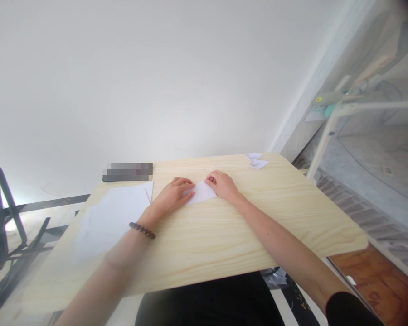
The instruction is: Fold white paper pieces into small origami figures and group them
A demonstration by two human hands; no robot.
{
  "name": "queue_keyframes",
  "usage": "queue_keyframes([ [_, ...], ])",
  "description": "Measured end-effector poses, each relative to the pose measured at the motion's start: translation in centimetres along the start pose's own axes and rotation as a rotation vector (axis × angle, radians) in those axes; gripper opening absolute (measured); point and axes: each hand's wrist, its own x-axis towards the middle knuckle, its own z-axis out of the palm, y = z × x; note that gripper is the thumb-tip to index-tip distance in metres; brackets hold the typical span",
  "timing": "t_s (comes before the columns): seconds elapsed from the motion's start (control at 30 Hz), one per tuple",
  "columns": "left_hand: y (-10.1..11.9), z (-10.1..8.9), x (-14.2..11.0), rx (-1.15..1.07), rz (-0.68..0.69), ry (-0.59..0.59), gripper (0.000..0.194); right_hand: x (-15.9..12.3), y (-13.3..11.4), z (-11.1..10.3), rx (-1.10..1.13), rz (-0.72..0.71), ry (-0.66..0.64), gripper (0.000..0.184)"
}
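Note:
A small piece of white paper (pixel 201 194), which looks folded, lies on the wooden tabletop between my two hands. At its left end my left hand (pixel 172 195) holds it, fingers on the upper side and thumb lower down. The fingers of my right hand (pixel 222 185) are curled and pinch its upper right corner. Both fingertips partly cover the paper, so its exact folds cannot be made out. A dark bead bracelet (pixel 142 230) circles my left wrist.
White paper sheets (pixel 112 217) lie left, partly under my left forearm. A blurred dark object (pixel 127 172) sits at the back left edge. Folded paper pieces (pixel 256 161) rest at the back right. The table (pixel 285 217) meets a white wall; a dark chair (pixel 7 213) stands left.

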Motion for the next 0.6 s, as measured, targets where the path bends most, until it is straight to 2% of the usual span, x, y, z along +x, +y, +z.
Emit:
queue_keyframes([
  [0.23,0.3,0.51,0.11,0.038,-0.07,0.012,0.033,0.12,0.18,0.19,0.074,0.098,-0.018,0.026],
  [0.37,0.24,0.59,-0.01,0.061,-0.09,0.023,0.033,0.18,0.3,-0.05,0.078,0.003,-0.042,0.017],
  [0.6,-0.15,0.64,-0.01,0.15,-0.169,0.044,0.033,0.04,0.28,-0.33,0.157,-0.125,-0.155,0.025],
])
